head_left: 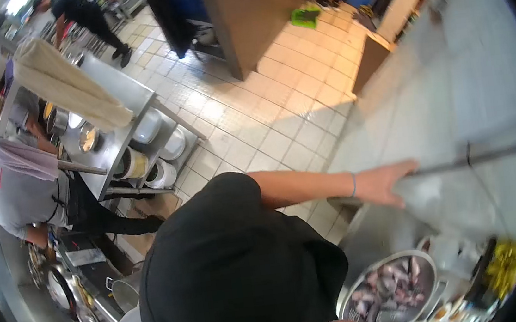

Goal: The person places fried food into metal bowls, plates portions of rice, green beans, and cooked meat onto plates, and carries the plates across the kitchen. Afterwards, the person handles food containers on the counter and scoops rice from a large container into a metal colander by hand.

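Note:
My left hand (388,184), with a thin blue band at the wrist, reaches out from a black sleeve towards the wall. Its fingers are stretched and the thumb is spread apart. The fingertips are right at the near end of a thin metal pipe (499,152) that runs out from the wall. Below the hand, a large metal pot (434,262) with cut fish pieces (387,289) stands in the steel sink area (368,234). Some bare skin of my other arm shows at the bottom edge, while my right hand is out of view.
Yellow packaging (505,266) lies right of the pot. At left, two people work around a steel shelf table (111,69) with bowls, tubs and a hanging towel (65,84). Another person (86,18) bends farther back. A steel panel (254,15) stands on the tiled floor (241,125).

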{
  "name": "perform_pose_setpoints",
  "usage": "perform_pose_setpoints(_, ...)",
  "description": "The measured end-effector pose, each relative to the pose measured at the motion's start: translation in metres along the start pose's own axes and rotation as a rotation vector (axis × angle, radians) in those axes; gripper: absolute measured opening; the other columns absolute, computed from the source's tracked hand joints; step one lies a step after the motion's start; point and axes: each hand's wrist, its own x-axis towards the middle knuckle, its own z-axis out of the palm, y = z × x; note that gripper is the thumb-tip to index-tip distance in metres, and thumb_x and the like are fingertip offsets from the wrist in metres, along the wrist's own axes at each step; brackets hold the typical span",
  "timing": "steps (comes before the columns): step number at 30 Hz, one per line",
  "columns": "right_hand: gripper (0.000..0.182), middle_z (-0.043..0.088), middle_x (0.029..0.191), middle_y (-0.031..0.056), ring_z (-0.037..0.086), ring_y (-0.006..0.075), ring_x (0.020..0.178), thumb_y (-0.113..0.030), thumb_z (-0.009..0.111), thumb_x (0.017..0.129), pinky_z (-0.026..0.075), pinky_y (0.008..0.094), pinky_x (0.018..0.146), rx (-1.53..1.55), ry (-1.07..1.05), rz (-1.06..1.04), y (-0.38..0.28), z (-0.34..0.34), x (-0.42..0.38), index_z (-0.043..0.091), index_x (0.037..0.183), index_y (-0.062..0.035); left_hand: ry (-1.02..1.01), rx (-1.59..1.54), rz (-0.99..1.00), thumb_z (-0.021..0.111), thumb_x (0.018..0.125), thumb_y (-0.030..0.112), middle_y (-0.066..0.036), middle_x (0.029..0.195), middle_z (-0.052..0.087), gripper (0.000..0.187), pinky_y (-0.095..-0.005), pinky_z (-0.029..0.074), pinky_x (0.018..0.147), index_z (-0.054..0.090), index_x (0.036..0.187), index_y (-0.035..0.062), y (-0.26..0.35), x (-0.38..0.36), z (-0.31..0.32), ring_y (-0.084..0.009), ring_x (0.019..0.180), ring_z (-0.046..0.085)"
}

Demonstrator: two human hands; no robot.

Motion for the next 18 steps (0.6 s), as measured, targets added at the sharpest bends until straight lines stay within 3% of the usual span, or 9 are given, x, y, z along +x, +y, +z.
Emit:
perform_pose_setpoints(3,0.049,0.040,0.121,0.0219,0.041,0.0293,0.112,-0.035,0.056,0.087,0.038,0.0403,0.090,-0.174,-0.257,-0.011,-0.027,0.154,-0.068,0.042,0.119,-0.0011,0.043,-0.062,-0.041,0.072,0.079,0.024,-0.027,0.152,0.016,0.095,-0.0384,0.029,0.112,0.013,0.146,-0.0064,-0.020,-0.054,-0.063,-0.0348,0.138,0.030)
perform_pose_setpoints(6,0.043,0.042,0.114,0.0204,0.042,0.0282,0.104,-0.033,0.056,0.086,0.038,0.0396,0.085,-0.324,-0.488,-0.064,-0.052,0.287,-0.130,0.043,0.113,-0.0016,0.022,-0.335,-0.339,0.069,0.081,0.023,-0.025,0.149,0.027,0.088,-0.0392,0.041,0.102,0.017,0.146,-0.0045,-0.036,-0.109,-0.154,-0.0334,0.123,0.048)
perform_pose_setpoints(9,0.038,0.043,0.106,0.0190,0.043,0.0271,0.097,-0.032,0.056,0.086,0.038,0.0390,0.079,-0.460,-0.700,-0.123,-0.069,0.397,-0.188,0.044,0.106,-0.0020,0.115,-0.277,-0.420,0.067,0.083,0.021,-0.022,0.143,0.035,0.080,-0.0384,0.047,0.094,0.023,0.145,-0.0027,-0.071,-0.152,-0.227,-0.0299,0.107,0.058)
perform_pose_setpoints(10,0.036,0.043,0.104,0.0185,0.043,0.0267,0.095,-0.031,0.057,0.085,0.038,0.0387,0.078,-0.506,-0.761,-0.138,-0.074,0.427,-0.209,0.044,0.104,-0.0021,0.177,-0.268,-0.437,0.065,0.084,0.020,-0.021,0.139,0.041,0.072,-0.0376,0.048,0.093,0.030,0.143,-0.0023,-0.083,-0.165,-0.248,-0.0286,0.106,0.059)
perform_pose_setpoints(18,0.025,0.047,0.084,0.0147,0.046,0.0238,0.075,-0.026,0.058,0.084,0.038,0.0369,0.064,-0.863,-1.049,-0.200,-0.071,0.626,-0.312,0.047,0.087,-0.0033,0.569,-0.169,-0.431,0.063,0.086,0.019,-0.021,0.130,0.049,0.062,-0.0360,0.049,0.090,0.038,0.139,-0.0022,-0.104,-0.239,-0.434,-0.0259,0.105,0.060)
